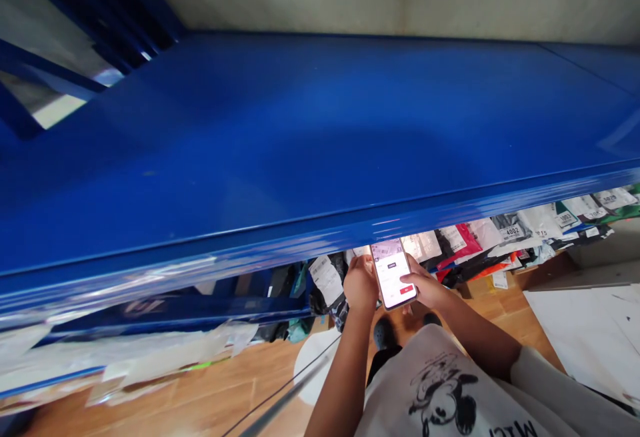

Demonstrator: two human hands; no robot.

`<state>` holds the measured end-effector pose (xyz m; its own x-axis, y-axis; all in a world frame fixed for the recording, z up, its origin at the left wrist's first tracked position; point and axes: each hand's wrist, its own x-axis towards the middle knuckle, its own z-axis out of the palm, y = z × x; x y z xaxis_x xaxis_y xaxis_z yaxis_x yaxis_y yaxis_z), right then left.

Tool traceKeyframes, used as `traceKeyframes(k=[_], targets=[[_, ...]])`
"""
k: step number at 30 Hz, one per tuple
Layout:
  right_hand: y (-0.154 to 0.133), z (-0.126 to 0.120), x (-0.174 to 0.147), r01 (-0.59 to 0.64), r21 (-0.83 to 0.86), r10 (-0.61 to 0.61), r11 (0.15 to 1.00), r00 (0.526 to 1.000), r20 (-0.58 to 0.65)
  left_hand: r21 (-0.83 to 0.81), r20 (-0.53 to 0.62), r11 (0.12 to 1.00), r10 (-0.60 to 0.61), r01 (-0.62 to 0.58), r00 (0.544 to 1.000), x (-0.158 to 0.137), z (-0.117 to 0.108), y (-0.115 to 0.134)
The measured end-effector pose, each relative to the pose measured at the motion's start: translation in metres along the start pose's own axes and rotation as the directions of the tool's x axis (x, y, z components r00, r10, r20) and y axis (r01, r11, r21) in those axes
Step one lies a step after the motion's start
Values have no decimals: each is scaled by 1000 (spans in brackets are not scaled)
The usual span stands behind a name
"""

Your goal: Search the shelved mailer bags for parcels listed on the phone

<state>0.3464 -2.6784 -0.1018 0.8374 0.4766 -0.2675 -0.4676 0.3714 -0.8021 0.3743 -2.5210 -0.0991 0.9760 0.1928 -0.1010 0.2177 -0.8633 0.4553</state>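
Note:
A smartphone [393, 277] with a lit, mostly white screen is held low in front of my body, just past the shelf's front edge. My left hand [361, 285] is closed around its left side. Along the right side my right hand [424, 286] grips it too, the thumb lying over the screen near a red button. The writing on the screen is too small to read. Behind the phone, labelled plastic parcels [453, 240] lie in a row beneath the shelf, the nearest ones close to both hands.
A wide blue metal shelf [320, 137] fills the upper view, its front edge above my hands. More packages [327, 280] sit on a lower level. White boards or boxes [585, 330] stand at right on the wooden floor [260, 384]. A round white object [315, 364] lies near my feet.

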Motion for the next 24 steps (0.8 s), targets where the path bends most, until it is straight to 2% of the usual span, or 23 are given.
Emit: traceKeyframes(k=[5, 14, 18, 24], targets=[[0, 9, 1, -33, 8, 33, 999, 999, 2, -97, -62, 995, 22, -28, 998, -1, -5, -15], [2, 12, 3, -49, -20, 50, 999, 999, 19, -106, -52, 994, 27, -32, 998, -2, -7, -21], [3, 10, 3, -64, -31, 65, 997, 997, 29, -130, -109, 989, 57, -71, 992, -1, -2, -24], [6, 6, -1, -7, -120, 10, 993, 1000, 29, -158, -156, 983, 67, -92, 986, 0, 2, -26]])
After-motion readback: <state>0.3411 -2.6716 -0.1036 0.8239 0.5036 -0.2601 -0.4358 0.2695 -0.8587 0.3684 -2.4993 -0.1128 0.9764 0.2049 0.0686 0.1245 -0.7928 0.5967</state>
